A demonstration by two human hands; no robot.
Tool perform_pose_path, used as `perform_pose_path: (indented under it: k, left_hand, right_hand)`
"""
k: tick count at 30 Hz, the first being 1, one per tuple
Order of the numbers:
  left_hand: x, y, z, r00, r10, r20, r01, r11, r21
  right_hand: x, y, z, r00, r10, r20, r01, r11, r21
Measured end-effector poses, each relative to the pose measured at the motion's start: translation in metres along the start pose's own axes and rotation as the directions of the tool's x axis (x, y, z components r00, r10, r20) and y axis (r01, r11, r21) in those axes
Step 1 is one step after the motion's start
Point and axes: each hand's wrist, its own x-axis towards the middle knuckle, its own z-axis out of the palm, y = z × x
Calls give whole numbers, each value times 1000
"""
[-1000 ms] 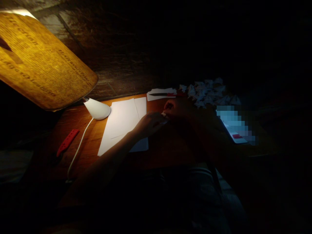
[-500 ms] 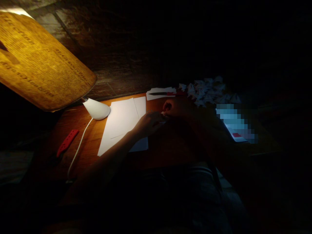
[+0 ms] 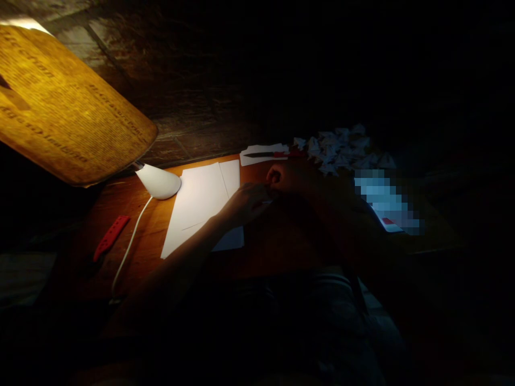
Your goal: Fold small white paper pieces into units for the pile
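My left hand [image 3: 246, 204] and my right hand [image 3: 290, 178] meet low over the wooden table, their fingertips closed on a small piece of white paper [image 3: 267, 201]. Most of that piece is hidden by my fingers, and the dim light hides its shape. My left forearm lies across a loose stack of white paper sheets [image 3: 197, 206], with the hand at the stack's right edge. Just beyond my right hand, a knife [image 3: 265, 154] with a red handle lies on a white paper strip [image 3: 261, 151].
A heap of folded white paper pieces [image 3: 336, 150] lies at the back right. A white desk lamp [image 3: 158, 181] with a cord [image 3: 131, 244] and newsprint-covered shade [image 3: 64, 104] stands at left. A red perforated strap [image 3: 110, 238] and a pixelated, lit phone [image 3: 384, 201] lie nearby.
My hands stay together on the paper piece, with less of it showing now. The whole view has shifted slightly, with the table a little to the left.
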Motion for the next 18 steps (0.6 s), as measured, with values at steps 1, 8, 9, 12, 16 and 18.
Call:
perform_pose_path:
  k: [1, 8, 9, 12, 16, 18]
  left_hand:
    - [0, 0, 0, 1000, 4, 2, -4, 1000, -7]
    - [2, -1, 1, 1000, 8, 25, -8, 1000, 7]
    - [2, -1, 1, 1000, 5, 28, -5, 1000, 10]
    - [2, -2, 0, 1000, -3, 30, 3, 1000, 4]
    - [2, -2, -1, 999, -9, 37, 9, 1000, 8]
    - [2, -2, -2, 999, -8, 46, 8, 1000, 18]
  right_hand:
    - [0, 0, 0, 1000, 6, 7, -6, 1000, 2]
    - [-1, -2, -2, 1000, 9, 19, -10, 999, 42]
    - [-1, -2, -3, 1000, 17, 26, -18, 998, 52]
    - [-1, -2, -4, 999, 28, 25, -29, 998, 64]
    - [0, -1, -3, 1000, 12, 18, -13, 997, 70]
    - [1, 1, -2, 1000, 12, 20, -13, 997, 78]
